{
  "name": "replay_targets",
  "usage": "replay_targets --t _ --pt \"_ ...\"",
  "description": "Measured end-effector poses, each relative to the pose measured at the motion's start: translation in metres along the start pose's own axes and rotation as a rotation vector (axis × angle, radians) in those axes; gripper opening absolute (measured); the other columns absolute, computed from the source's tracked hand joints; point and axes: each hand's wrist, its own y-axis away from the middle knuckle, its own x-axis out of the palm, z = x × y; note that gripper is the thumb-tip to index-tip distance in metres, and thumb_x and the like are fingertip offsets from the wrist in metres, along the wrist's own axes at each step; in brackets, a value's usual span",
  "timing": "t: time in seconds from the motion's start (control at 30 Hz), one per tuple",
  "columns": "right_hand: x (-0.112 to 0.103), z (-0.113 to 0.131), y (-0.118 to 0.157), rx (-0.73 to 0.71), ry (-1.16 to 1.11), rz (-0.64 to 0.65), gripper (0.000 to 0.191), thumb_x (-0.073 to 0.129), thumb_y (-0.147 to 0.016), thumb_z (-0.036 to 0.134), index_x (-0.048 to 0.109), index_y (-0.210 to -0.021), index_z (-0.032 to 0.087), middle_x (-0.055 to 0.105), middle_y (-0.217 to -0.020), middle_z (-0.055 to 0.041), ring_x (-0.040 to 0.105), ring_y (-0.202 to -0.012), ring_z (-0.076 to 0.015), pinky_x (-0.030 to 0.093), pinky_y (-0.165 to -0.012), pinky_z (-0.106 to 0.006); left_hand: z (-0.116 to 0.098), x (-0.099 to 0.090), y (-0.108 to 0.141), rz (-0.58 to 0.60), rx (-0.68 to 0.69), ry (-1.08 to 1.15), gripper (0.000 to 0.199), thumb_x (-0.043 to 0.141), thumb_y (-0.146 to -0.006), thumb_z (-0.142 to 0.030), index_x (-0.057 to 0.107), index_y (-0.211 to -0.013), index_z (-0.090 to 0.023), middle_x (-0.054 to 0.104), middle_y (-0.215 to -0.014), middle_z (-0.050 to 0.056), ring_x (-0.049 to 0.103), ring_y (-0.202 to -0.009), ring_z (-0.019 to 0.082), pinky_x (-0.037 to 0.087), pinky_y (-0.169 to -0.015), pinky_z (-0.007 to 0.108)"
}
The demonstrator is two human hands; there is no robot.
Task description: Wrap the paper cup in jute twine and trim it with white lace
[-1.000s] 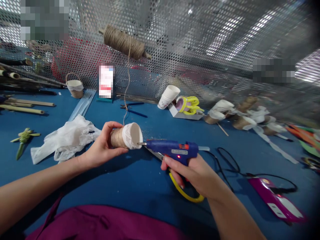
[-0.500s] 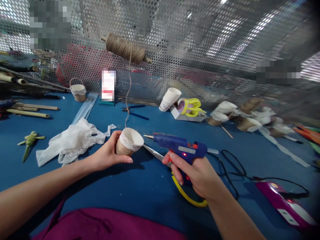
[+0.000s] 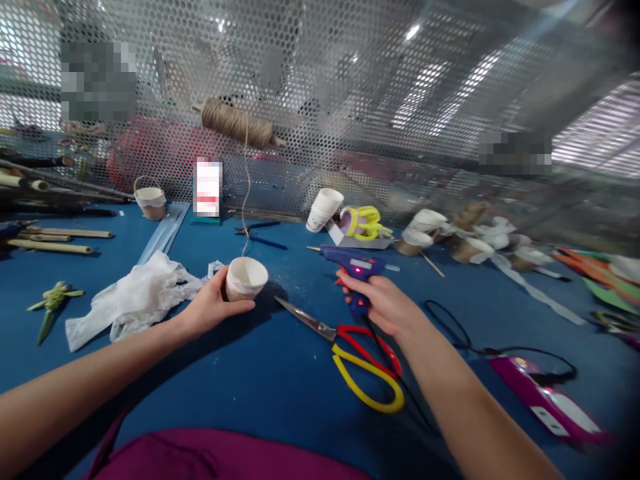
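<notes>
My left hand (image 3: 213, 308) grips a small cup (image 3: 246, 279), white inside with twine and a white band around it. A twine strand runs from the cup up to a spool (image 3: 237, 125) on the mesh. My right hand (image 3: 380, 300) is wrapped round the handle of a blue glue gun (image 3: 353, 263), whose red light is lit and whose nozzle points left, apart from the cup. Between and below the hands lie scissors (image 3: 367, 380) with one red and one yellow handle loop. White lace fabric (image 3: 145, 293) rests left of the cup.
Behind are a handled cup (image 3: 151, 202), a phone (image 3: 207, 190), dark pliers (image 3: 263, 239), stacked white cups (image 3: 324, 210) and yellow-handled scissors (image 3: 363, 222). Wrapped cups (image 3: 414, 241) and ribbon sit right. A purple power strip (image 3: 547, 400) lies lower right, sticks (image 3: 55, 245) at left.
The glue gun in my right hand has moved up and away from the cup, uncovering the red and yellow scissors. The cup has turned more upright in my left hand. The view has shifted slightly.
</notes>
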Motion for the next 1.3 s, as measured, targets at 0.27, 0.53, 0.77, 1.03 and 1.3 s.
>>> replay_targets --t 0.27,0.53,0.77,1.03,1.3 --pt "0.004 -0.016 -0.049 0.106 0.352 0.028 0.027 0.053 -0.089 0.03 0.055 -0.112 0.014 0.06 -0.108 -0.0072 0.061 -0.089 -0.018 0.053 -0.074 -0.037 -0.001 0.015 -0.052 -0.095 0.127 -0.319 0.059 0.071 -0.063 -0.025 0.043 -0.114 -0.015 0.061 -0.115 0.01 0.059 -0.106 0.022 0.045 -0.092 0.036" --pt "0.017 -0.011 -0.065 0.067 0.902 -0.032 0.029 0.053 -0.089 0.031 0.055 -0.114 0.016 0.059 -0.112 -0.0077 0.061 -0.092 -0.0187 0.052 -0.077 -0.038 0.001 0.015 -0.064 -0.073 0.063 -0.639 0.06 0.072 -0.063 -0.038 0.047 -0.11 -0.011 0.063 -0.109 0.019 0.059 -0.102 0.034 0.046 -0.084 0.045" --pt "0.02 0.026 -0.076 -0.152 1.385 -0.079 0.035 0.049 -0.089 0.04 0.066 -0.087 0.01 0.065 -0.097 -0.0154 0.061 -0.095 -0.0264 0.048 -0.082 -0.044 0.004 -0.012 -0.063 -0.05 0.073 -0.884 0.065 0.074 -0.059 -0.045 0.052 -0.112 -0.016 0.056 -0.123 0.019 0.043 -0.121 0.039 0.028 -0.099 0.058" --pt "0.102 0.065 -0.174 -0.494 1.576 0.044 0.029 0.053 -0.089 0.029 0.055 -0.115 0.017 0.057 -0.118 -0.0088 0.059 -0.097 -0.0202 0.051 -0.081 -0.04 0.019 -0.023 -0.053 -0.193 0.111 -0.949 0.057 0.062 -0.074 -0.043 0.046 -0.121 -0.014 0.044 -0.133 0.021 0.035 -0.128 0.036 0.024 -0.103 0.058" --pt "0.115 0.05 -0.229 -0.454 1.737 0.108 0.031 0.054 -0.089 0.03 0.054 -0.117 0.016 0.057 -0.117 -0.0088 0.059 -0.097 -0.0208 0.051 -0.08 -0.041 0.021 -0.022 -0.056 -0.271 0.206 -0.898 0.04 0.059 -0.078 -0.038 0.053 -0.111 -0.017 0.055 -0.118 0.014 0.045 -0.116 0.033 0.033 -0.098 0.053"
